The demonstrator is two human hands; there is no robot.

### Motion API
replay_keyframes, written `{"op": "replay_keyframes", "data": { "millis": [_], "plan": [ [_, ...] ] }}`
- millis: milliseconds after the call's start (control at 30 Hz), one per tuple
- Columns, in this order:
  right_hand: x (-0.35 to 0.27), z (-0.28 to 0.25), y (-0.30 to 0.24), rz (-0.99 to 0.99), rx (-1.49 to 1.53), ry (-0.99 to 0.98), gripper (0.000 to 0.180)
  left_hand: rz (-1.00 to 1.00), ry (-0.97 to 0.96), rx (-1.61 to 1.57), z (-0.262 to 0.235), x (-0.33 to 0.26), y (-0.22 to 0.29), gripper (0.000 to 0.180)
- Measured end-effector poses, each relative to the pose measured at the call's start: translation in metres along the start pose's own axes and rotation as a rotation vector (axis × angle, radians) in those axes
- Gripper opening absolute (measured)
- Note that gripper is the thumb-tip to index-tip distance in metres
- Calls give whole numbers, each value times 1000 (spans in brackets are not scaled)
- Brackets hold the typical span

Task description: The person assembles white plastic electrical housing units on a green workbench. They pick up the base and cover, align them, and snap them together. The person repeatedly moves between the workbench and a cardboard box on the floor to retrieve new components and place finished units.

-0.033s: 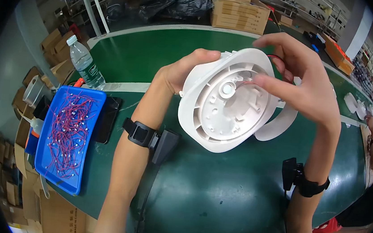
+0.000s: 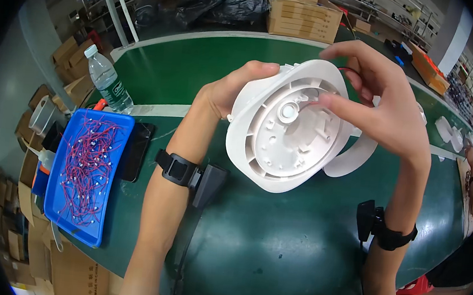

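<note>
Workshop shelving (image 2: pixel 411 13) lines the far background, and your green worktable (image 2: pixel 294 261) spreads across the view below it. At the right edge a co-worker's arm (image 2: pixel 472 196) reaches over the table, near some white plastic parts (image 2: pixel 447 131). Beyond the table's far edge you can see crumpled black plastic sheeting (image 2: pixel 222 1) just beside a cardboard box (image 2: pixel 304 20).

Above the middle of the worktable, tilted with its open side toward you, is the white plastic housing (image 2: pixel 270 151); ribs and small posts show inside it. On your left lies a blue tray (image 2: pixel 109 195), with a clear bottle (image 2: pixel 108 81) behind it and a black flat slab (image 2: pixel 138 152) just beside its right rim. A curved white piece (image 2: pixel 355 159) shows at the housing's lower right; whether it is attached, you cannot tell.

Your left hand (image 2: pixel 237 85) grips the housing by its upper left side. Your right hand (image 2: pixel 386 105) is partly curled around the upper right rim, thumb reaching over the opening beside a thin red wire (image 2: pixel 311 103); whether it pinches that wire, you cannot tell. Black straps (image 2: pixel 177 169) circle both your forearms. Smallest are the tangled red leads (image 2: pixel 87 170) with white connectors, filling the tray.
</note>
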State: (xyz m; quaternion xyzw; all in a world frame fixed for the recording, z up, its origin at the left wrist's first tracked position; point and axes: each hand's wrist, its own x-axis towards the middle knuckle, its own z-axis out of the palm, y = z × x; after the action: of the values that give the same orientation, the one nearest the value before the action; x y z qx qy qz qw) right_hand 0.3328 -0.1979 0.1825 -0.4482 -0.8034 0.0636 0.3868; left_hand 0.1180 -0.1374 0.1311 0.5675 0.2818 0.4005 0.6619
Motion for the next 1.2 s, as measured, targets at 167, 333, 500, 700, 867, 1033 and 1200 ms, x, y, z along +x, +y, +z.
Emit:
{"op": "replay_keyframes", "data": {
  "millis": [167,333,500,700,867,1033,1200],
  "plan": [
    [2,4,-4,-60,-116,96,32,-7,-13,-4,0,3,0,64],
    [0,-4,6,132,186,59,19,12,-37,11,1,-4,-2,66],
    [0,-10,12,116,267,-42,14,-90,-188,-41,-10,0,-6,71],
    [-5,-19,27,90,415,-276,12,-254,-807,216,-36,35,9,84],
    [-11,-23,4,146,147,-483,10,-142,-593,927,-11,13,25,96],
    [-29,5,-16,77,1,-502,11,83,-464,1264,-6,-33,13,101],
    [-72,22,-37,135,-95,-528,8,216,-418,1213,-10,-66,-10,105]
  ]
}}
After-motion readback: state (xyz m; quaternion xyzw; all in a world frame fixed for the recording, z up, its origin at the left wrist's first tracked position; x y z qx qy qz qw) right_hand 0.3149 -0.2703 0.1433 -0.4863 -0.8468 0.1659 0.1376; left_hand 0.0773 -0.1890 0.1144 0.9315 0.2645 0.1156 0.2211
